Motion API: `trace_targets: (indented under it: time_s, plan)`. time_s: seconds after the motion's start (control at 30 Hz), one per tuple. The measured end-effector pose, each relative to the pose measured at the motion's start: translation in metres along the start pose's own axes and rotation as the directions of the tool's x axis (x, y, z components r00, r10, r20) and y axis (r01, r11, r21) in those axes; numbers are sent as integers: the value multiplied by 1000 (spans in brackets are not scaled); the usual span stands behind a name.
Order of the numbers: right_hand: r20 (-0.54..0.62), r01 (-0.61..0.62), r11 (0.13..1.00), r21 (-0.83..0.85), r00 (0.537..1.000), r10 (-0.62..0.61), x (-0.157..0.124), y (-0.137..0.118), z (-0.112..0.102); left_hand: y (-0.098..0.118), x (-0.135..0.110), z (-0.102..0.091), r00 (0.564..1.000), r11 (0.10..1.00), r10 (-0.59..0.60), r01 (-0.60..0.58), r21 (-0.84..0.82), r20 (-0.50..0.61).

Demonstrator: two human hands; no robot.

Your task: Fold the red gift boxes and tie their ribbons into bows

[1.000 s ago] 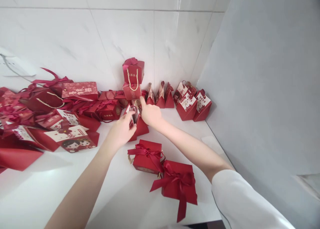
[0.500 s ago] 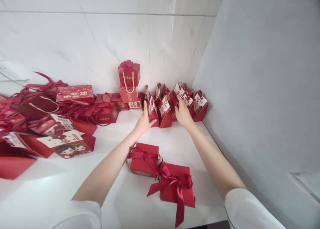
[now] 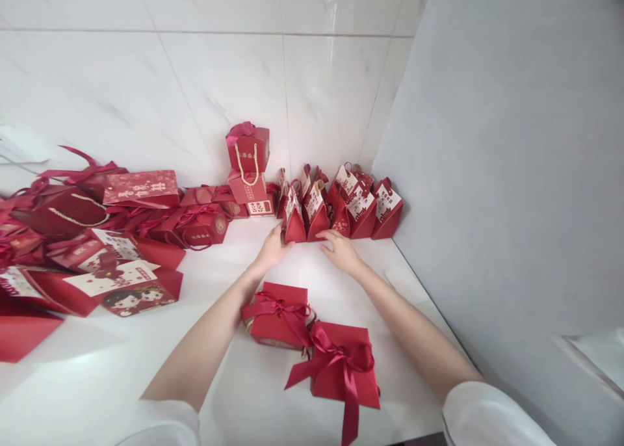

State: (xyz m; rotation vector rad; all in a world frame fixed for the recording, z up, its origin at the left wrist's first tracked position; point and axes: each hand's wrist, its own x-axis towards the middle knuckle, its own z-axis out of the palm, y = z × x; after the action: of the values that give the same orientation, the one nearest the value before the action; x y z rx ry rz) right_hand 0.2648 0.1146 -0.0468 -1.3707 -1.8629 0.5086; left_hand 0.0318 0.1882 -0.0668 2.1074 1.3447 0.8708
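Note:
My left hand (image 3: 271, 249) rests on the white tabletop with its fingertips against the left side of a small red triangular gift box (image 3: 294, 220). My right hand (image 3: 340, 249) lies flat and open just in front of a second triangular box (image 3: 315, 215), touching or nearly touching its base. Both boxes stand upright in a row of similar red triangular boxes (image 3: 363, 209) that runs to the corner of the wall. Neither hand holds anything.
Two red ribbon-tied boxes (image 3: 279, 316) (image 3: 344, 368) lie between my forearms near the table's front edge. Two red bags with gold cord handles (image 3: 246, 166) are stacked against the tiled wall. Several red boxes and bags (image 3: 112, 238) are heaped at the left. A grey panel (image 3: 511, 173) closes the right side.
Both hands carried a triangular box from the table's middle to the row by the wall, set it there and drew back a little. The row now stands tighter.

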Motion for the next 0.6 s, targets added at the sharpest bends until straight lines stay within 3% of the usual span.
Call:
trace_targets:
  time_s: [0.1,0.23,0.27,0.33,0.37,0.43,0.47,0.5,0.6]
  plan:
    - [176,29,999,35,984,-35,-23,-31,-39,9,-15,-27,997,1000,-14,13,16,73]
    - [506,-6,996,84,861,-37,-73,-91,-105,32,-47,-81,995,997,-16,9,75,95]
    - [562,-5,998,63,826,-31,-88,-104,-118,39,-56,-95,999,992,-21,15,127,49]
    - [667,-8,1000,-1,745,7,-117,-123,-131,52,-75,-122,987,931,-22,79,356,-161]
    - [680,-12,999,-36,733,33,-131,-130,-132,58,-84,-133,944,873,-25,181,453,-330]
    - [678,1,993,-119,731,81,-156,-137,-122,64,-104,-153,774,756,-5,417,504,-633]
    - [656,15,985,-170,748,102,-166,-139,-113,64,-114,-161,696,721,-2,499,481,-718]
    - [626,27,975,-221,770,121,-175,-139,-104,62,-123,-169,645,701,-24,556,448,-764]
    - [543,-8,946,-324,817,193,-191,-136,-81,44,-146,-188,595,685,-225,660,309,-772]
